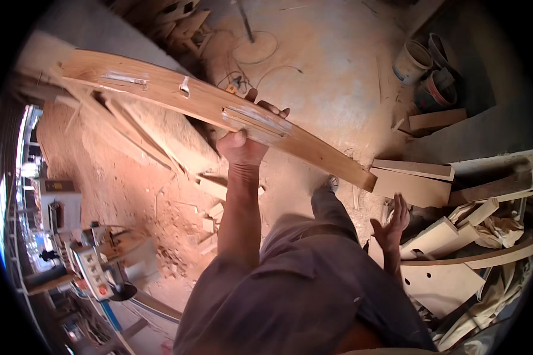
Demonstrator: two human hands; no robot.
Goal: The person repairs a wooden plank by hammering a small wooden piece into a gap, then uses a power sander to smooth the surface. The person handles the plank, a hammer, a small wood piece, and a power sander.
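Observation:
A long, gently curved wooden piece [177, 93] with cut slots and pale smears on its face slants across the view from upper left to middle right. My left hand [244, 148] grips it around the middle, thumb on the near edge and fingers over the far edge. Apart from the wood, my right hand [392, 226] hangs at the right with its fingers spread and nothing in them. Nearest to that hand are stacked wooden boards [413, 184] and a heap of offcuts [450, 236].
Sawdust and wood scraps [210, 225] litter the floor. A machine with a control panel [95, 275] stands at lower left. Buckets [413, 61] sit at upper right, and a cable [260, 59] lies on the floor ahead. Curved wooden strips [139, 133] lean at left.

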